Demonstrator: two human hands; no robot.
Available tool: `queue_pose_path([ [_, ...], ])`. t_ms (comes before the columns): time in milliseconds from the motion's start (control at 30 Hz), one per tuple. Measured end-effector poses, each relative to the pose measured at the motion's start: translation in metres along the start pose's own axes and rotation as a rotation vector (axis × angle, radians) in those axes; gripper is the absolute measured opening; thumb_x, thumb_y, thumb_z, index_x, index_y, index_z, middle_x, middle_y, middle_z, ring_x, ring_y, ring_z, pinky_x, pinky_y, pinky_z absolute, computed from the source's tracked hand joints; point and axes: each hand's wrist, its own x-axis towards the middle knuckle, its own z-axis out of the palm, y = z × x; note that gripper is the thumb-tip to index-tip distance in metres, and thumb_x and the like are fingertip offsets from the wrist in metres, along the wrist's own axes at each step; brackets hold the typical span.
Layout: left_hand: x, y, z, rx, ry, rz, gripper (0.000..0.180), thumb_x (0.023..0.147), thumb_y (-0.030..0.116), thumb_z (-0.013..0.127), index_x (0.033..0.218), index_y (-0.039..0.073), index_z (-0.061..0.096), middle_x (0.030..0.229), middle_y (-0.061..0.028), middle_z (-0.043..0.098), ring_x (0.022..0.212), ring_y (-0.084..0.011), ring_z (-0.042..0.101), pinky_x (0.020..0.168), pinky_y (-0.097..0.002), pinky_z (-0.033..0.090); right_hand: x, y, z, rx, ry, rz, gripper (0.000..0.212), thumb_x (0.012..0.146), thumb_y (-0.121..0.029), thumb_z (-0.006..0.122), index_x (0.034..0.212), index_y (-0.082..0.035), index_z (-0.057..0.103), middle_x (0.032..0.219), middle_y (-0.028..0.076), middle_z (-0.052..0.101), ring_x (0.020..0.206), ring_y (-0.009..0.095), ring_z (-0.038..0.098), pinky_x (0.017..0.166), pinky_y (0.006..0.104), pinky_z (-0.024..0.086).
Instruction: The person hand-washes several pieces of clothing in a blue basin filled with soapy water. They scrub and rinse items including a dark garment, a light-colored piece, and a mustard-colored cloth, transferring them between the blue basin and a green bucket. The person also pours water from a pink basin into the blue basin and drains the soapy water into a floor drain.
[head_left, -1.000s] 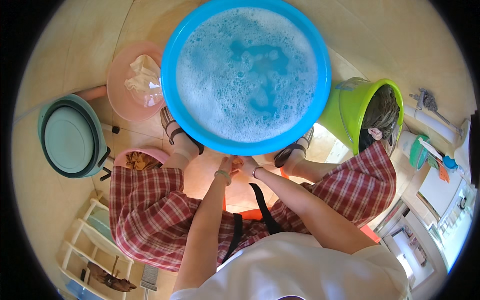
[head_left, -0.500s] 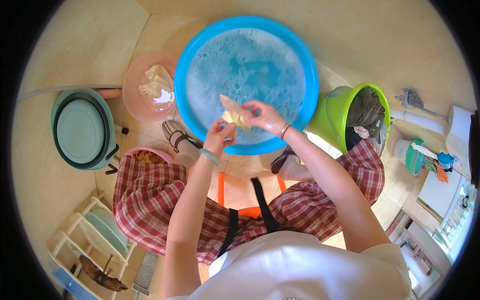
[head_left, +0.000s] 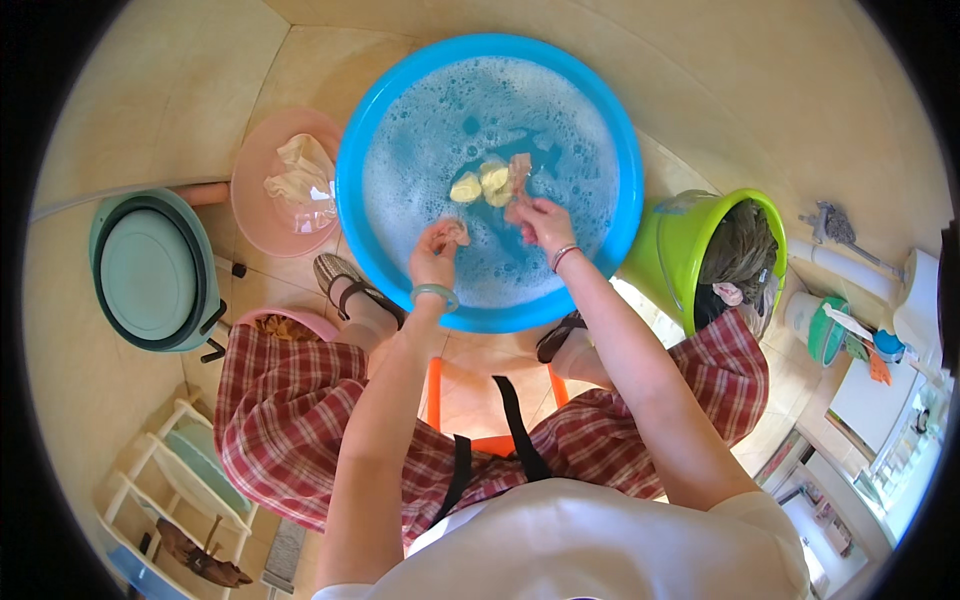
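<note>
A large blue basin (head_left: 350, 170) holds foamy, bluish water (head_left: 420, 120). Over its near part, my right hand (head_left: 543, 222) pinches a small thin pinkish-beige cloth (head_left: 519, 172) with pale yellow patches (head_left: 495, 182), perhaps a sock. The cloth hangs away from me at the water. Another pale yellow patch (head_left: 466, 187) lies just left of it; whether it is part of the same cloth I cannot tell. My left hand (head_left: 435, 250), with a pale green bangle on its wrist, is closed near the basin's front rim. Something pinkish shows at its fingertips, too small to name.
Left of the basin, a pink basin (head_left: 245, 190) holds cream cloth (head_left: 300, 170) in water. A green bucket (head_left: 655, 235) of dark clothes tilts at the right. Green folding basins (head_left: 152, 270) stand far left, above a white rack (head_left: 150, 460). My feet flank an orange stool (head_left: 434, 395).
Both hands have moved apart and forward over the basin. The pinkish and yellow cloth, bunched between them before, now hangs spread at the water from my right hand.
</note>
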Motion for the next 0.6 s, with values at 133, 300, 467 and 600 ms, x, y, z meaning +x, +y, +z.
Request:
queue_pose_path([
  [133,-0.018,0.039,0.01,-0.221,-0.02,0.11,0.073,0.079,-0.012,0.06,0.141,0.017,0.037,0.125,-0.0097,0.057,0.081,-0.0134,0.061,0.065,-0.025,0.05,-0.008,-0.03,0.007,0.227,0.083,-0.216,0.023,0.081,-0.008,0.062,0.103,-0.003,0.063,0.068,0.003,0.057,0.047,0.008,0.044,0.042,0.0237,0.034],
  [300,-0.023,0.059,0.02,-0.383,-0.178,0.12,0.094,0.072,-0.017,0.061,0.149,0.021,0.02,0.142,-0.0144,0.042,0.079,-0.0137,0.06,0.067,-0.0273,0.055,-0.017,-0.033,0.003,0.128,-0.062,-0.091,0.025,0.081,-0.016,0.067,0.105,-0.008,0.063,0.068,0.0,0.053,0.05,0.007,0.042,0.045,0.0237,0.035],
  [467,-0.03,0.064,0.032,-0.395,-0.298,0.146,0.098,0.072,-0.018,0.058,0.15,0.022,0.015,0.144,-0.0175,0.038,0.079,-0.0128,0.06,0.067,-0.0272,0.055,-0.03,-0.021,0.015,-0.07,-0.154,-0.008,0.037,0.078,-0.031,0.076,0.102,-0.005,0.063,0.084,0.0,0.057,0.075,0.008,0.052,0.062,0.0251,0.043],
  [600,-0.036,0.058,0.036,-0.29,-0.327,0.103,0.082,0.076,-0.012,0.06,0.145,0.018,0.027,0.132,-0.0151,0.049,0.082,-0.0141,0.061,0.071,-0.0279,0.054,-0.024,-0.005,0.006,-0.094,-0.149,-0.089,0.031,0.078,-0.026,0.075,0.098,-0.004,0.065,0.093,0.002,0.063,0.087,0.01,0.056,0.072,0.0238,0.045],
])
